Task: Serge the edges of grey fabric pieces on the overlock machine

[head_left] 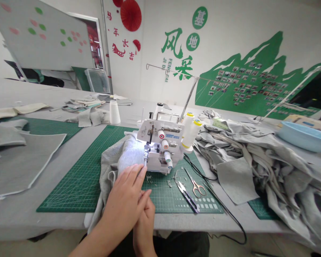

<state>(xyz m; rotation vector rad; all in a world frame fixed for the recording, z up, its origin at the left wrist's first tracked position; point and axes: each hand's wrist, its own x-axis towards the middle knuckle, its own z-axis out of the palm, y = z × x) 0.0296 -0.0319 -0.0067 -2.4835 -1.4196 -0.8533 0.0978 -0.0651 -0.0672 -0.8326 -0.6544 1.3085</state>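
A white overlock sewing machine stands on a green cutting mat, its lamp shining on the needle area. Grey fabric lies under the machine's left side and drapes toward the table's front edge. My left hand rests on this fabric with fingers stretched out, their tips close to the presser foot. Just right of it and partly beneath it, my right hand is closed with its fingers curled. What those fingers hold, if anything, is hidden.
Thread snips and scissors lie right of the machine, near a black cable. Heaped grey fabric and a blue basin are farther right. White thread cones stand behind; grey panels lie left.
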